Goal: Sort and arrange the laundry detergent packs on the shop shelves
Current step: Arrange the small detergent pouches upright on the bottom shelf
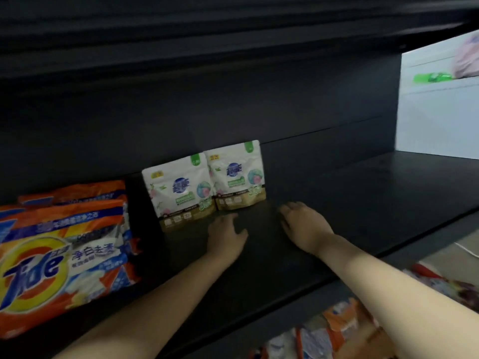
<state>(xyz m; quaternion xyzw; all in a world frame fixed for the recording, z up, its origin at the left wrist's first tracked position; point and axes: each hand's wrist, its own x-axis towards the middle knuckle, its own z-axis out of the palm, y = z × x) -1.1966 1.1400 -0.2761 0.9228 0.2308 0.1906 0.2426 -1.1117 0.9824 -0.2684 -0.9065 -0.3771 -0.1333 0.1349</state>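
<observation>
Two white-and-gold detergent pouches stand side by side against the back of a dark shelf [350, 193]: the left pouch [178, 190] and the right pouch [237, 176]. My left hand [225, 234] lies palm down on the shelf just in front of them, fingers apart, holding nothing. My right hand [303, 226] rests palm down to the right of the pouches, also with nothing in it. A stack of orange Tide bags [62, 250] lies flat at the shelf's left end.
A dark shelf board [233, 35] hangs overhead. More orange and white packs [344, 325] lie below the shelf's front edge at lower right. A pale wall with a green item [432, 77] shows past the shelf's right end.
</observation>
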